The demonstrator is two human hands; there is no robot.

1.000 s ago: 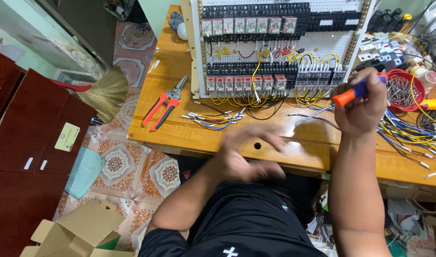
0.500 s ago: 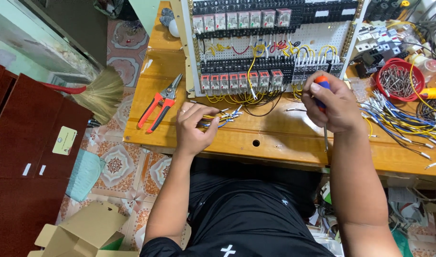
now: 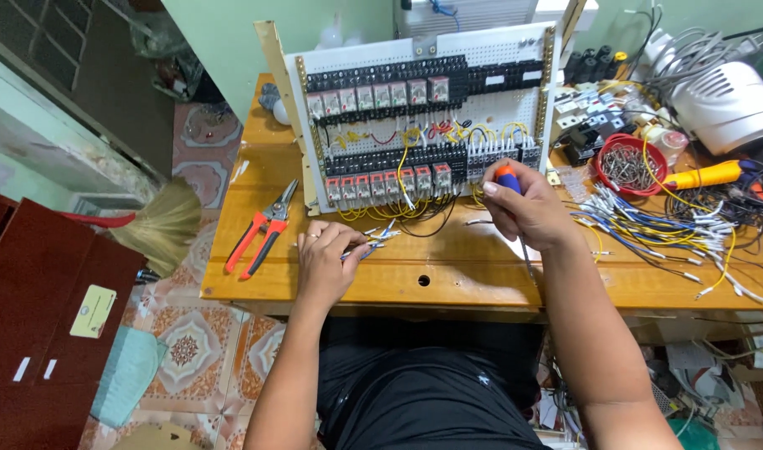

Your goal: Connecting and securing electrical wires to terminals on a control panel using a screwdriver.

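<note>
screwdriver handle (image 3: 506,177): we see orange with blue
cutters (image 3: 262,231): red grips
panel board (image 3: 423,117): white, black relay rows, yellow wires
bowl (image 3: 629,164): red
table (image 3: 448,267): we see honey-brown wood
floor tiles (image 3: 185,350): floral pattern

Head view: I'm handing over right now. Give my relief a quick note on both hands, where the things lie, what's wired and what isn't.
Left hand: on the wooden table, fingers closed on a small bunch of short wires.
Right hand: gripping a screwdriver with an orange and blue handle, shaft pointing down toward the table edge.
Relay panel: stands upright at the back, some yellow and black wires already fitted.
Left: many loose wires lie to the right. Red cutters lie unused on the left.
</note>
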